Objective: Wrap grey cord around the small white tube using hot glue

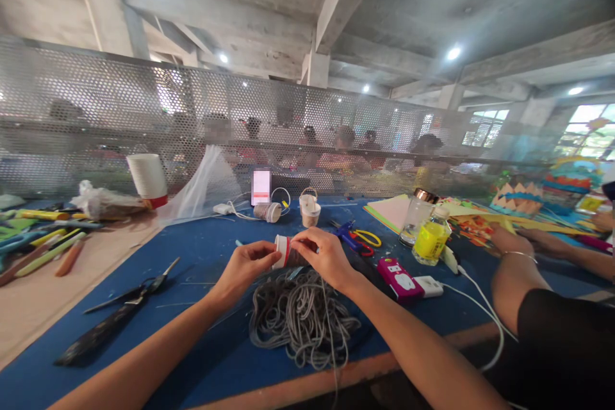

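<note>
A small white paper cup with a red band lies on its side between my hands, with cord around its far part. My left hand pinches the cup's rim end. My right hand is closed at the cup's other side, its fingertips pinching the grey cord at the red band. From my right hand the cord runs down over a loose heap of grey cord on the blue table mat. Another wrapped cup lies beyond, beside an upright cup with a handle.
Black-handled scissors lie at left. Blue pliers, a magenta box, a yellow bottle and a glass jar stand or lie at right. A co-worker's arm reaches in at right. Stacked cups stand back left.
</note>
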The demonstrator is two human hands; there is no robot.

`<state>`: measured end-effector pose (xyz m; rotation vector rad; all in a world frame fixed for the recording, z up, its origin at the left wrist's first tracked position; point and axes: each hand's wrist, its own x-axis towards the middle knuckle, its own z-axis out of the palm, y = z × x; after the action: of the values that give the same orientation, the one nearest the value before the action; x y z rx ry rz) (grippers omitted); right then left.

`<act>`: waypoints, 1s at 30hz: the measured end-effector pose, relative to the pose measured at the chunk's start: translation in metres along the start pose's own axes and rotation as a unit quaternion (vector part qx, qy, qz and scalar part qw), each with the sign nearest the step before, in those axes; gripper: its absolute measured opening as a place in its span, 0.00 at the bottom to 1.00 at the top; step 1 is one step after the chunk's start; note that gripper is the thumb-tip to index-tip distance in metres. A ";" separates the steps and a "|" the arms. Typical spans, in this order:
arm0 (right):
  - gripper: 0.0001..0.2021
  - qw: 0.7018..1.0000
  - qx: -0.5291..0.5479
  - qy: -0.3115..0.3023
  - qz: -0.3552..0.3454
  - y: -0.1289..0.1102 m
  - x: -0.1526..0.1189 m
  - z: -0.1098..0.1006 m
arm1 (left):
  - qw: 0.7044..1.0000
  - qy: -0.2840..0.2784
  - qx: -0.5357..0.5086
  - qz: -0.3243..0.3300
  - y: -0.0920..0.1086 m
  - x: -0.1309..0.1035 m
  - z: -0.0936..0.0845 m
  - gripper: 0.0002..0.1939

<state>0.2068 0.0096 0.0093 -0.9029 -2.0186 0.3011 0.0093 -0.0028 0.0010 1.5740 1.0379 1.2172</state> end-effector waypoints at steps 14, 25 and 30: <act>0.09 0.998 -0.043 0.032 -0.012 -0.002 0.000 -0.003 | 0.999 -0.033 -0.013 0.001 0.002 -0.002 0.001 0.08; 0.08 0.997 -0.059 0.040 -0.018 -0.001 0.000 -0.003 | 0.998 -0.063 -0.013 0.000 -0.004 -0.001 -0.001 0.11; 0.08 0.996 -0.069 0.048 -0.026 0.000 0.000 -0.002 | 0.997 -0.075 -0.007 -0.008 -0.001 -0.002 -0.001 0.13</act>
<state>0.2083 0.0098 0.0104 -0.9308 -1.9882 0.0871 0.0078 -0.0041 -0.0003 1.6174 0.9419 1.0752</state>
